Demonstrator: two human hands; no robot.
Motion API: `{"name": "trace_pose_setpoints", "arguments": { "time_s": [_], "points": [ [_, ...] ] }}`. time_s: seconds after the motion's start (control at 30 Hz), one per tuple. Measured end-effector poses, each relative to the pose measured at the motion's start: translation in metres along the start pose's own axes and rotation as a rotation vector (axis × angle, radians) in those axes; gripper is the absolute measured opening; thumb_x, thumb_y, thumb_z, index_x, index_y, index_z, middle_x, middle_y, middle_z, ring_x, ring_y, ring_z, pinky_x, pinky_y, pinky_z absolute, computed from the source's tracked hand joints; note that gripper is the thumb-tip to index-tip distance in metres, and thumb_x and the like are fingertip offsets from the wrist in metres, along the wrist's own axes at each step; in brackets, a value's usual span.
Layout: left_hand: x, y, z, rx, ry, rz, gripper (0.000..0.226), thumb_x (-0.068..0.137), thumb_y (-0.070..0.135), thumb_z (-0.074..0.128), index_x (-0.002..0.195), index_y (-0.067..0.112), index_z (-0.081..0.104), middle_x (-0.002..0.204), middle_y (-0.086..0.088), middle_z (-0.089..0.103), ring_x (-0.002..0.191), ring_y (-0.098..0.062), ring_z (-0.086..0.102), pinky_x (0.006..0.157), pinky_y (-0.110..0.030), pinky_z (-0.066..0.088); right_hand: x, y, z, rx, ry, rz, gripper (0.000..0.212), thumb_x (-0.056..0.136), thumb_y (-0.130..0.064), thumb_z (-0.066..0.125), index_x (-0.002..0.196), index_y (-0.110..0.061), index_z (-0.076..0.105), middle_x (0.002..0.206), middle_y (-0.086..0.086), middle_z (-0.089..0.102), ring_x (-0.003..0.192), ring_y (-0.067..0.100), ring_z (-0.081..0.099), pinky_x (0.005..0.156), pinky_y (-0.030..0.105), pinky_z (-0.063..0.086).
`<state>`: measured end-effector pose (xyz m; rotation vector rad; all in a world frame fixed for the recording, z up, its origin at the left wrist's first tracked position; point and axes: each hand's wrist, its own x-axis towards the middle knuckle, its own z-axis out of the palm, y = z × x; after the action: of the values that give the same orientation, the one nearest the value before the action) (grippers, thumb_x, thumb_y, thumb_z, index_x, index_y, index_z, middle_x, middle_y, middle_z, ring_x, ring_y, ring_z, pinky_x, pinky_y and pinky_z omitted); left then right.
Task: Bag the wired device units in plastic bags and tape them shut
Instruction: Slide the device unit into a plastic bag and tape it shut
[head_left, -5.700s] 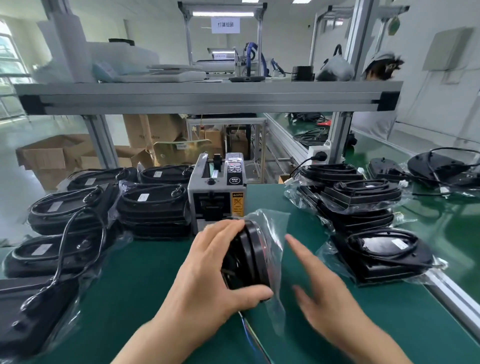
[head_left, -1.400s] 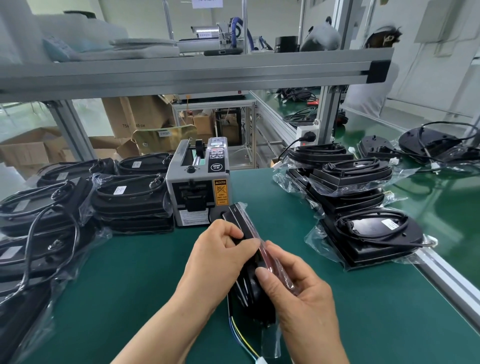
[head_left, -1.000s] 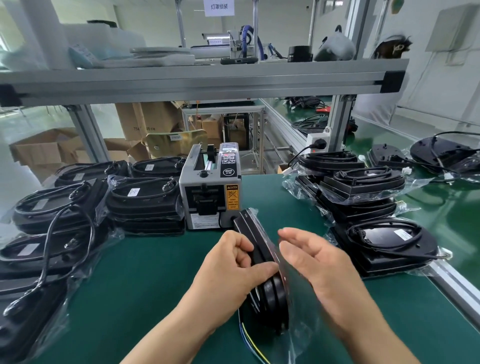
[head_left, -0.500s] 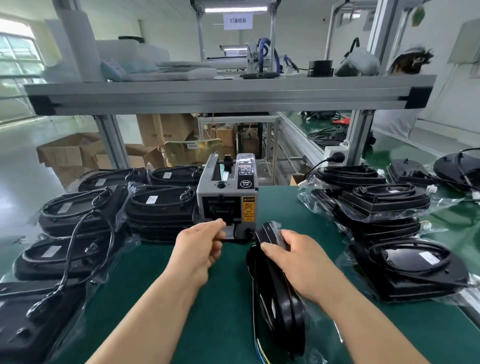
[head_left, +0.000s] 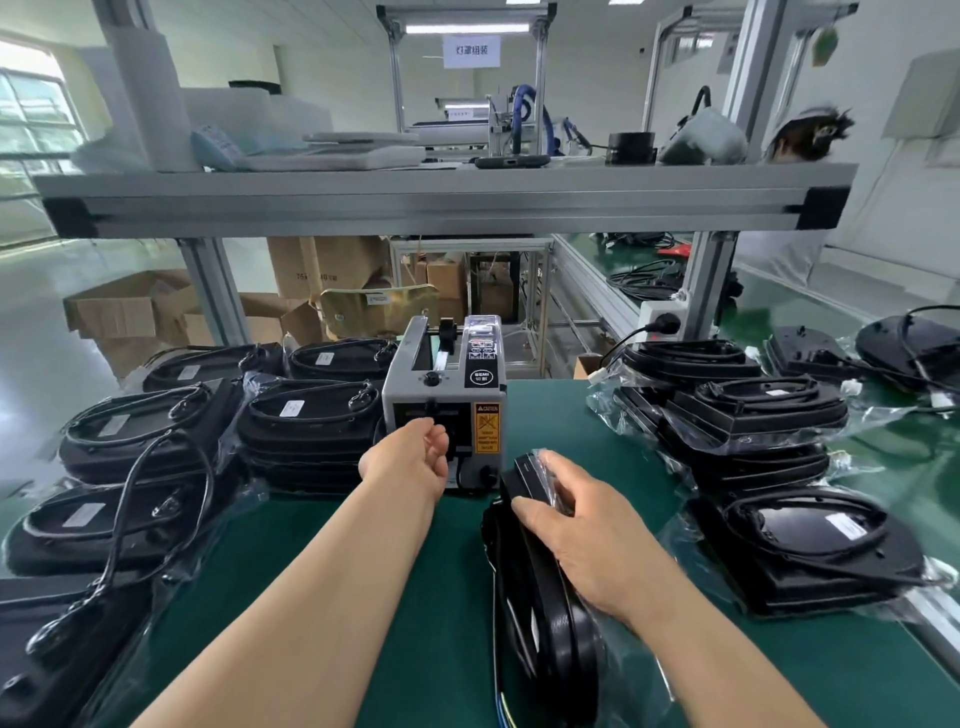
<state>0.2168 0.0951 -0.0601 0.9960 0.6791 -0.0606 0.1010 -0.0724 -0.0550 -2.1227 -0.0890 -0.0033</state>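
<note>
one black device unit stands on its edge on the green surface, inside a clear plastic bag, near the middle and just right of centre. coloured wires trail from its near end. the right hand clasps the far top end of the unit, thumb on the left face and fingers curled over the folded bag there. the left hand is stretched forward to the front opening of the one grey tape dispenser, its fingers loosely curled at the slot; whether they pinch a piece of tape cannot be told. the dispenser stands just behind the unit's far end, with a yellow caution label on its front.

to the right lies a pile of bagged units; at least four can be counted, the nearest one lying flat by the surface's edge. to the left are more black units with coiled cables, about six visible, some stacked in twos. two further units lie on the next bench on the far right. an aluminium shelf spans overhead, and cardboard boxes sit on the floor behind.
</note>
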Motion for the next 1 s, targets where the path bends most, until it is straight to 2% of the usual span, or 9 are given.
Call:
{"name": "trace_pose_setpoints", "arguments": {
  "time_s": [0.2,0.33,0.43,0.47,0.53,0.67,0.77,0.83,1.0],
  "points": [
    [-0.014,-0.002,-0.004,-0.078,0.053,0.155,0.019,0.088,0.007,0.062,0.072,0.015,0.054,0.053,0.005,0.054,0.040,-0.004,0.046,0.040,-0.017,0.034,0.001,0.007,-0.003,0.059,0.009,0.000,0.067,0.091,-0.041,0.066,0.151,-0.035,0.036,0.140,-0.019,0.053,0.112,-0.010,0.048,0.092,0.007,0.030],
    [-0.044,-0.005,-0.028,0.199,-0.302,0.254,0.022,0.090,0.012,0.066,0.070,0.019,0.059,0.054,0.007,0.052,0.042,-0.004,0.045,0.045,-0.018,0.040,0.004,0.010,-0.003,0.097,-0.005,0.013,0.063,0.087,-0.040,0.072,0.145,-0.039,0.046,0.099,-0.035,0.058,0.088,-0.025,0.055,0.075,-0.003,0.038],
    [-0.066,-0.009,-0.033,0.417,-0.565,0.223,0.028,0.091,0.016,0.066,0.063,0.020,0.063,0.058,0.004,0.053,0.047,-0.007,0.043,0.052,-0.022,0.038,0.006,0.009,-0.001,0.082,-0.025,0.007,0.047,0.086,-0.032,0.075,0.105,-0.071,0.056,0.092,-0.028,0.072,0.091,-0.007,0.066,0.085,0.014,0.048],
    [-0.070,-0.010,-0.032,0.469,-0.587,0.236,0.028,0.090,0.017,0.067,0.063,0.020,0.063,0.058,0.004,0.052,0.048,-0.007,0.042,0.053,-0.022,0.036,0.007,0.008,0.000,0.094,-0.044,-0.003,0.052,0.086,-0.030,0.075,0.090,-0.077,0.054,0.092,-0.031,0.071,0.090,-0.005,0.067,0.087,0.018,0.050],
    [-0.071,-0.008,-0.027,0.577,-0.576,0.303,0.027,0.089,0.017,0.070,0.062,0.018,0.061,0.056,0.004,0.048,0.047,-0.007,0.038,0.053,-0.022,0.033,0.006,0.007,0.001,0.123,-0.056,-0.009,0.055,0.086,-0.028,0.075,0.080,-0.078,0.053,0.094,-0.031,0.071,0.089,-0.003,0.069,0.091,0.025,0.053],
    [-0.065,-0.005,-0.019,0.725,-0.528,0.395,0.027,0.084,0.016,0.074,0.059,0.018,0.065,0.051,0.002,0.044,0.045,-0.009,0.034,0.049,-0.023,0.027,0.005,0.005,0.001,0.143,-0.042,0.010,0.051,0.084,-0.029,0.077,0.084,-0.075,0.056,0.096,-0.025,0.073,0.090,0.001,0.070,0.094,0.032,0.055],
    [-0.059,-0.007,-0.015,0.734,-0.509,0.389,0.026,0.083,0.015,0.075,0.059,0.016,0.066,0.051,0.000,0.044,0.045,-0.010,0.032,0.048,-0.023,0.026,0.005,0.005,0.002,0.132,-0.028,0.030,0.047,0.084,-0.031,0.077,0.121,-0.054,0.059,0.107,-0.017,0.073,0.099,0.004,0.068,0.101,0.033,0.051],
    [-0.055,-0.009,-0.014,0.719,-0.504,0.381,0.027,0.084,0.013,0.074,0.058,0.016,0.066,0.052,0.000,0.044,0.044,-0.009,0.033,0.047,-0.022,0.027,0.005,0.003,0.001,0.116,-0.038,0.029,0.059,0.084,-0.033,0.077,0.138,-0.040,0.053,0.111,-0.020,0.069,0.102,0.000,0.066,0.102,0.028,0.049],
    [-0.049,-0.013,-0.013,0.701,-0.505,0.388,0.024,0.084,0.012,0.074,0.062,0.014,0.066,0.051,0.000,0.045,0.044,-0.008,0.034,0.045,-0.019,0.029,0.005,0.004,0.000,0.099,-0.043,0.011,0.064,0.084,-0.035,0.077,0.142,-0.037,0.050,0.110,-0.023,0.065,0.101,-0.005,0.063,0.094,0.016,0.047]
  ]
}}
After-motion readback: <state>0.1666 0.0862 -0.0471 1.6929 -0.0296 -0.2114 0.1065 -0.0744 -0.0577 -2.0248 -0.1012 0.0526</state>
